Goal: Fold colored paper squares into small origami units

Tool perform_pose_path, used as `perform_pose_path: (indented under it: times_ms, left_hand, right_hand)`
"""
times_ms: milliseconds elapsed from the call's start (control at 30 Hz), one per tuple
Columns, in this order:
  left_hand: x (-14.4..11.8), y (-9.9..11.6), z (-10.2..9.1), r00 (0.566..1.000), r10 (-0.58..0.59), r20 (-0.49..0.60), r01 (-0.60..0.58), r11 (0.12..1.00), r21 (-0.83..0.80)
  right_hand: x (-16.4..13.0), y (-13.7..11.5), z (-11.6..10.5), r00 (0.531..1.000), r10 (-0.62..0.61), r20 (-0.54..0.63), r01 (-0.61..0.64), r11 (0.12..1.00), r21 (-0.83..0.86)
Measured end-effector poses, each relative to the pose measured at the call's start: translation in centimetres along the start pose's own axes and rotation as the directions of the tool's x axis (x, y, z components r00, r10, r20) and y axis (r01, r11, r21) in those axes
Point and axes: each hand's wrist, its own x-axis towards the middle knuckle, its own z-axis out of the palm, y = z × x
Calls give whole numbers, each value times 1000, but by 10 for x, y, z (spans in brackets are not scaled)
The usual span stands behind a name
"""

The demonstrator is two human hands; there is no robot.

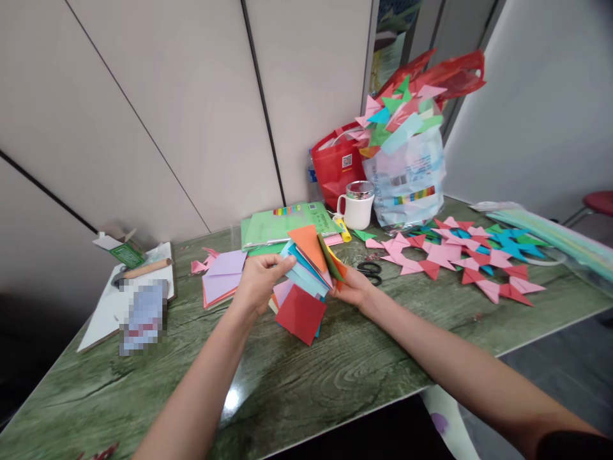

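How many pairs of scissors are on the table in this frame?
1. The scissors lie on the green table, just beyond the right hand. Others could be hidden under the paper.

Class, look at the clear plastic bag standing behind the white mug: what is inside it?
Folded paper pieces in pink, green, blue and red heap out of the clear plastic bag. Lower down, its printed front hides the contents.
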Motion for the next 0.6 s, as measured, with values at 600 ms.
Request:
perform_pose_path:
  times_ms: [600]
  left_hand:
    - [-7, 3, 3, 993, 118, -9, -116, 983, 145]
  right_hand:
    - [-10, -5, 25, 995, 50, -87, -49, 999, 13]
